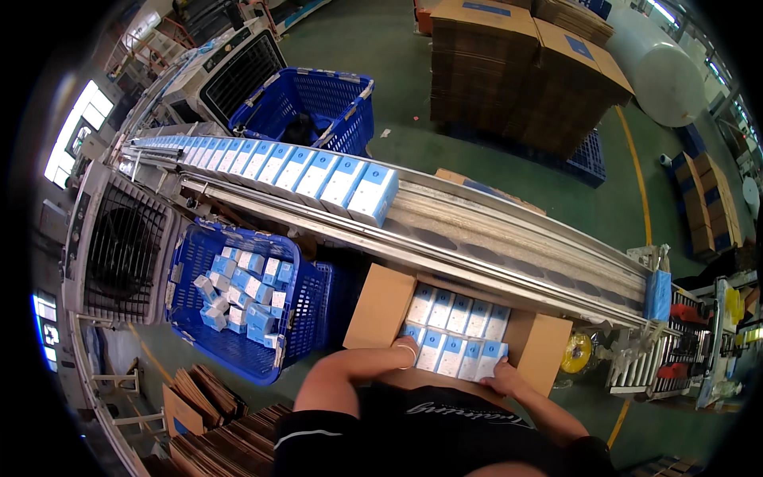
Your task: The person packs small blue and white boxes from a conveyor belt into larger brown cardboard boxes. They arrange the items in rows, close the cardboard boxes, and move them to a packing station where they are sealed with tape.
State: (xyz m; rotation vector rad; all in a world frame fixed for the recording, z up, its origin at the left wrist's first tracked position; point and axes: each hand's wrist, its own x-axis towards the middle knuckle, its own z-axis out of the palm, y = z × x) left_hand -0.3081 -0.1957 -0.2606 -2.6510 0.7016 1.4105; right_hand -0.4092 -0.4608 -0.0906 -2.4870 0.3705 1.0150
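An open brown carton (381, 306) stands in front of me with its flaps spread. Inside it lies a row of small blue-and-white boxes (457, 312). Nearer to me is a second row of the same boxes (451, 355), pressed together between my hands. My left hand (406, 350) grips this row's left end, and my right hand (501, 377) clasps its right end. Some fingers of both hands are hidden by the boxes and the carton.
A conveyor (509, 238) crosses beyond the carton, carrying a line of upright boxes (318, 176). At left, a blue basket (226, 350) holds loose boxes; another blue basket (350, 119) stands behind the conveyor. Flattened cartons (230, 445) are at lower left, and a tape roll (576, 352) at right.
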